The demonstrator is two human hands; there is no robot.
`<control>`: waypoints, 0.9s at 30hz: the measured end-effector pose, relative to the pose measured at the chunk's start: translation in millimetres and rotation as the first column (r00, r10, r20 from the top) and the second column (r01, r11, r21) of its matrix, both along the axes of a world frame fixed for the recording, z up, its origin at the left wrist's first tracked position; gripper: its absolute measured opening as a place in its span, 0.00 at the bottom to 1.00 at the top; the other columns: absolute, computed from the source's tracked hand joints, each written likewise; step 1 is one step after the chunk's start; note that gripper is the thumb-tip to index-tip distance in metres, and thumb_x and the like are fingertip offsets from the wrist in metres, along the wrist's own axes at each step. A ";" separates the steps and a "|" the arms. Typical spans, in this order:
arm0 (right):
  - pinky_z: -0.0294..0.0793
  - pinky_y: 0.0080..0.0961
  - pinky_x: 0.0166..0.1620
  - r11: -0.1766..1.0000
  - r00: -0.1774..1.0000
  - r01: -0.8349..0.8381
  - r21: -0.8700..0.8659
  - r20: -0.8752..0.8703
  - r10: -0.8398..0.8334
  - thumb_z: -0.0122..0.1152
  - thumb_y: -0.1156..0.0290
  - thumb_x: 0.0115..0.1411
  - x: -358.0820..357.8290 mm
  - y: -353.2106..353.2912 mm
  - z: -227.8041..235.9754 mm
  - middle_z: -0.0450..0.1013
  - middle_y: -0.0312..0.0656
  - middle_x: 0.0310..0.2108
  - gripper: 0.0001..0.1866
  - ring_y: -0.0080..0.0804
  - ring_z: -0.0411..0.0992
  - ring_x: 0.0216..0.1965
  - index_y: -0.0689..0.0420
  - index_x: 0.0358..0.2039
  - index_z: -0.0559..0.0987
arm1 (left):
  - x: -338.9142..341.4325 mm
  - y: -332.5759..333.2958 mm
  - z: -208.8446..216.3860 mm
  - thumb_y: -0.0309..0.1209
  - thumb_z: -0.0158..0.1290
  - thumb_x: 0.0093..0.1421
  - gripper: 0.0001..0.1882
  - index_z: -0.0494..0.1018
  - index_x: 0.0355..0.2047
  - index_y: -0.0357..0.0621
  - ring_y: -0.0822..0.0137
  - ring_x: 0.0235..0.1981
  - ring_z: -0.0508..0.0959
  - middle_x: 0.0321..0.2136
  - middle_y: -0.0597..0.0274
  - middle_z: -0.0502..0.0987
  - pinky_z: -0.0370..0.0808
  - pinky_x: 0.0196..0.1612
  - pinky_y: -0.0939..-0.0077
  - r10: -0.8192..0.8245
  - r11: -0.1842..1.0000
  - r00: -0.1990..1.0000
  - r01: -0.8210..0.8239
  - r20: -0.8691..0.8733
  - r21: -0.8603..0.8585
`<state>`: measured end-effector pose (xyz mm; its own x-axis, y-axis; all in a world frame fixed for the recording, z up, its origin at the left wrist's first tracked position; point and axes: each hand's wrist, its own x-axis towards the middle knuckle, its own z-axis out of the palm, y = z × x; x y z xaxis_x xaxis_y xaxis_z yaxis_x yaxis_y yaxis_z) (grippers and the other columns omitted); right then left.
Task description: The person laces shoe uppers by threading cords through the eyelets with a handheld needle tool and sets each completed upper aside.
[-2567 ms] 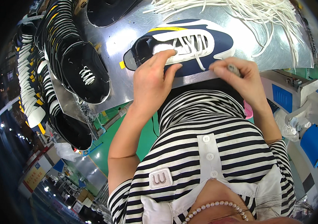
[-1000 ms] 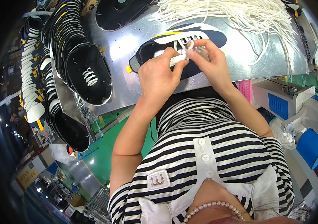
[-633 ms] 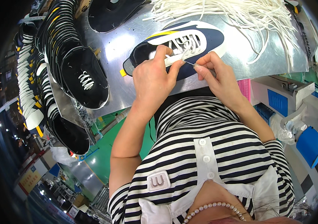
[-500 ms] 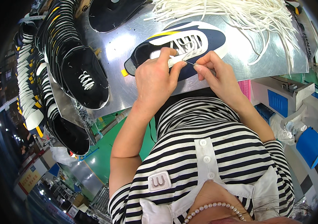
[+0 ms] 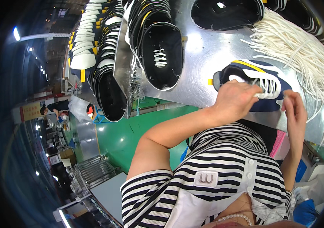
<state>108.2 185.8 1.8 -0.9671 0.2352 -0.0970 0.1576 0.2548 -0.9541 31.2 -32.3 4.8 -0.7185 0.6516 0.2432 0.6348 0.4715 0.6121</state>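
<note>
Head | left hand (image 5: 235,100) pressing navy shoe upper (image 5: 262,84) | right hand (image 5: 295,110) pinching lace

left hand (image 5: 235,102) curled, right hand (image 5: 294,112) raised (pinching)

Black shoe uppers (image 5: 161,57) stacked left; loose white laces (image 5: 306,57) piled right.

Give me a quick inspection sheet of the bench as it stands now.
Surface: shiny metal table, reflective.
Job's things: navy shoe upper with white laces, lying flat.
Clutter: pile of loose white laces; black uppers lying and stacked at the left.
Grippers: left hand pressing on the upper; right hand at its near edge, grasp unclear.
Cables: nothing seen.
Surroundings: green floor, another person far left.
</note>
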 end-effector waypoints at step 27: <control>0.64 0.14 0.35 0.962 0.951 0.154 -0.224 -0.230 -0.205 0.52 0.70 0.68 -25.5 -30.2 -35.2 0.70 0.32 0.28 0.12 0.16 0.64 0.30 0.63 0.48 0.73 | 48.6 -31.3 -40.9 0.33 0.54 0.64 0.25 0.63 0.59 0.42 0.62 0.59 0.68 0.55 0.60 0.70 0.63 0.64 0.67 -0.557 0.427 0.124 -0.805 0.821 0.411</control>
<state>82.7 155.6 -33.4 -0.9098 0.4076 0.0778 -0.0659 0.0432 -0.9969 79.9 -63.6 -36.1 -0.7548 0.5053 -0.4183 -0.6559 -0.5885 0.4727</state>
